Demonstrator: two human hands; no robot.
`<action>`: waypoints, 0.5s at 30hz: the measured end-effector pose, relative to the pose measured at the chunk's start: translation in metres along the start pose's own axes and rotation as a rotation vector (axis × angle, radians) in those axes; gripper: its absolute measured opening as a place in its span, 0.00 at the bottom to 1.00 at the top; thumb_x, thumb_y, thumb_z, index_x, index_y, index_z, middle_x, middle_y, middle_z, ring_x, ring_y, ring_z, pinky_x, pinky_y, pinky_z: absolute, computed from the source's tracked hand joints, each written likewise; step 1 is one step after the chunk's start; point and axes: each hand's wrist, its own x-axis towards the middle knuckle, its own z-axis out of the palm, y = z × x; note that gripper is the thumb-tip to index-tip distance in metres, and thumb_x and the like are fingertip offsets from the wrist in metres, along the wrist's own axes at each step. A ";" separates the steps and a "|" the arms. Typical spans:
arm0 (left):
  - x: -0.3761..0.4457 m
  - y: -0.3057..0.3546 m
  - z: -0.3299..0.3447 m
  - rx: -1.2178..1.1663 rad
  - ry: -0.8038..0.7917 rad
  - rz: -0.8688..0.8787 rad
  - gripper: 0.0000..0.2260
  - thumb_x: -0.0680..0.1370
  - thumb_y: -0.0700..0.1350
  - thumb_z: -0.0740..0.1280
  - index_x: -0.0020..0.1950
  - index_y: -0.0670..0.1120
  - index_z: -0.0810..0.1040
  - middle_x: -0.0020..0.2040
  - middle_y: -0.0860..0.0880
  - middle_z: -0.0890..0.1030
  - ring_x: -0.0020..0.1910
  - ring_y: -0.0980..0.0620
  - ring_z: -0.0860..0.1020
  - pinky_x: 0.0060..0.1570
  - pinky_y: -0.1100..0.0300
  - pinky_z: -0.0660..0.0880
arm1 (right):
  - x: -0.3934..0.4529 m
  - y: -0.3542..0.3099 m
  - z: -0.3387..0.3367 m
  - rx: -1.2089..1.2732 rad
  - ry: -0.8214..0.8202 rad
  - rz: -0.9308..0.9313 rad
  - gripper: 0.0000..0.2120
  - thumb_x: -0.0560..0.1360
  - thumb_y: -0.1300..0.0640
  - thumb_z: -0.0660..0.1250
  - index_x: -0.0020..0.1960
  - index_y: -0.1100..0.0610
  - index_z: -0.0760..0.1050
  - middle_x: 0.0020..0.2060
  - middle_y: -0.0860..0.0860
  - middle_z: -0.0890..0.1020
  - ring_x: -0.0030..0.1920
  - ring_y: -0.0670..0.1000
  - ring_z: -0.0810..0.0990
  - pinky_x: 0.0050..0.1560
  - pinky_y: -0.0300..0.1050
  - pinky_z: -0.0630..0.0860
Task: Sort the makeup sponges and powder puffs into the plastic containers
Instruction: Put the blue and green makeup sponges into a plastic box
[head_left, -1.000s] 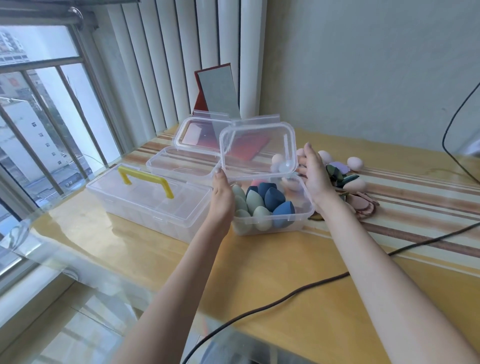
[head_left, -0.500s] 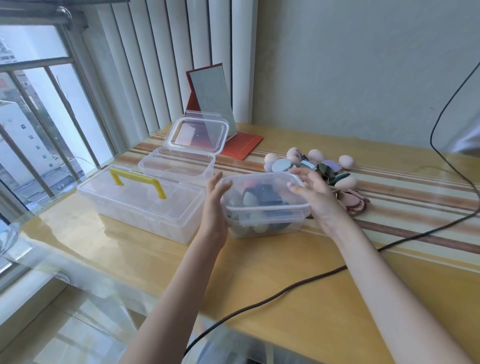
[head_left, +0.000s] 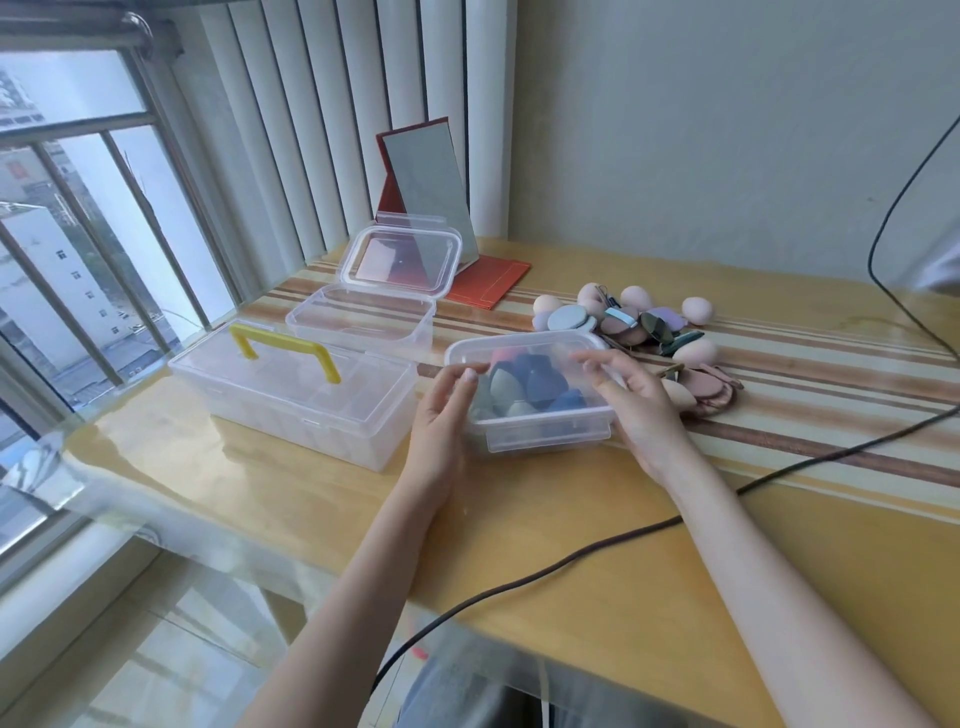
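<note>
A small clear plastic container (head_left: 545, 436) sits in the middle of the table with its lid down over several blue, green and red makeup sponges (head_left: 537, 382). My left hand (head_left: 447, 410) lies against its left end, fingers relaxed, fingertips at the lid's rim. Against its right end is my right hand (head_left: 631, 400), fingers straight and reaching over the lid. Behind and to the right lies a pile of pale pink sponges and round powder puffs (head_left: 628, 322). A second small container (head_left: 363, 317) stands open behind, with nothing in it.
A larger shut clear box with a yellow handle (head_left: 291, 384) stands at the left. A red folding mirror (head_left: 431, 192) stands at the back by the blinds. A black cable (head_left: 571, 556) crosses the table's front. The window is at the left.
The lid of the sponge container stood up a second ago and is now down. Both hands came down with it and now lie at the container's ends.
</note>
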 end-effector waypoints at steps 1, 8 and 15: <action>-0.003 0.002 -0.002 0.070 -0.030 0.017 0.09 0.76 0.52 0.65 0.54 0.53 0.76 0.50 0.69 0.78 0.49 0.72 0.74 0.46 0.77 0.70 | -0.004 0.000 -0.003 -0.047 -0.065 -0.011 0.23 0.67 0.36 0.70 0.58 0.47 0.77 0.62 0.42 0.76 0.66 0.39 0.71 0.60 0.35 0.71; -0.002 -0.007 -0.012 0.250 -0.116 0.038 0.33 0.61 0.49 0.81 0.61 0.50 0.69 0.53 0.65 0.74 0.52 0.71 0.74 0.47 0.75 0.71 | -0.011 0.004 -0.008 -0.137 -0.151 -0.031 0.36 0.64 0.64 0.78 0.66 0.53 0.65 0.69 0.55 0.66 0.66 0.48 0.71 0.62 0.47 0.74; -0.002 -0.005 -0.012 0.257 -0.088 0.069 0.34 0.59 0.55 0.80 0.60 0.51 0.70 0.53 0.69 0.73 0.53 0.72 0.73 0.47 0.77 0.69 | -0.012 0.005 -0.006 -0.129 -0.122 -0.057 0.34 0.65 0.66 0.77 0.65 0.51 0.65 0.68 0.54 0.66 0.63 0.45 0.73 0.58 0.44 0.77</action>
